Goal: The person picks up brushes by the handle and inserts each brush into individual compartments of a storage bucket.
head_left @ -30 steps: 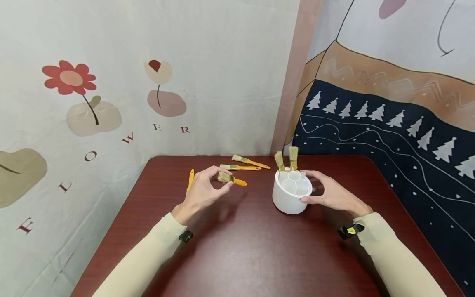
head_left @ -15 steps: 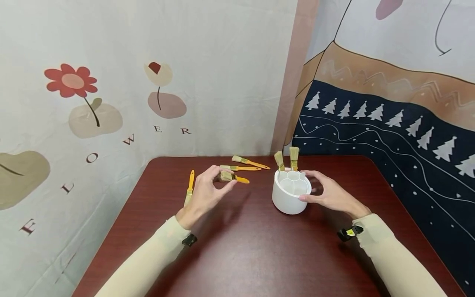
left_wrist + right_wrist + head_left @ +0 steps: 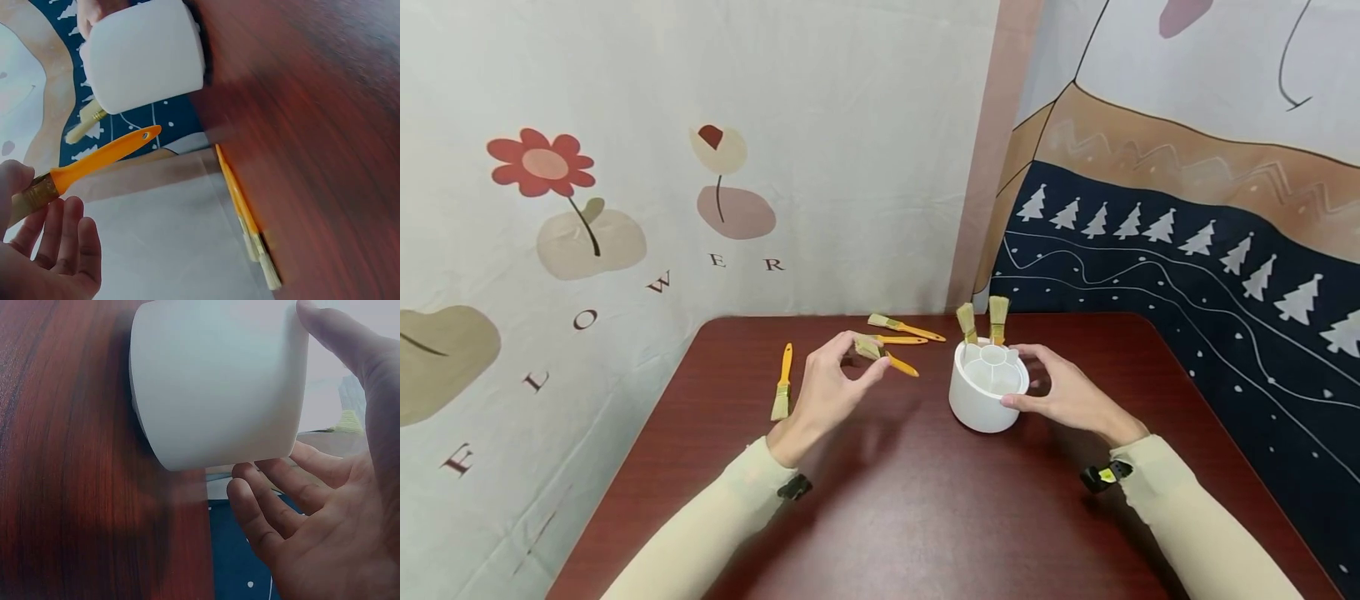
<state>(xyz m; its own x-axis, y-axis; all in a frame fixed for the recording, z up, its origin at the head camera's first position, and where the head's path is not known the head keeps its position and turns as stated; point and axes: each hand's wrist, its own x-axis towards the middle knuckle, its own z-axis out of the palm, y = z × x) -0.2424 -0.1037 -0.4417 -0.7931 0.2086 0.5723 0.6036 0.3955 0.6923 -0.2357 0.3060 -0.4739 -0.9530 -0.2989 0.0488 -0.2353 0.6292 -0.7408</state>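
Between thumb and fingers my left hand (image 3: 831, 390) pinches a paintbrush (image 3: 103, 156) by its metal ferrule, above the table. The yellow handle points right, tilted slightly down in the head view; the pale bristles lie by the fingers. My right hand (image 3: 1067, 392) holds a white round divided brush holder (image 3: 981, 410) from its right side, thumb at the front rim and fingers behind. Two paintbrushes stand bristles up at the holder's back, one paintbrush (image 3: 966, 325) leaning left and another paintbrush (image 3: 997, 315) nearly upright. Their handles are mostly hidden.
One paintbrush (image 3: 783, 385) lies left of my left hand, bristles toward me. Farther back lie a paintbrush (image 3: 910, 329) and, partly hidden behind the held one, another paintbrush (image 3: 904, 340). The dark red table (image 3: 917, 517) meets printed cloth (image 3: 865, 208) at the back.
My left hand has moved a little to the right with the paintbrush, whose handle now tips further downward. The brush at left has come into full view. The right hand and holder have barely moved.
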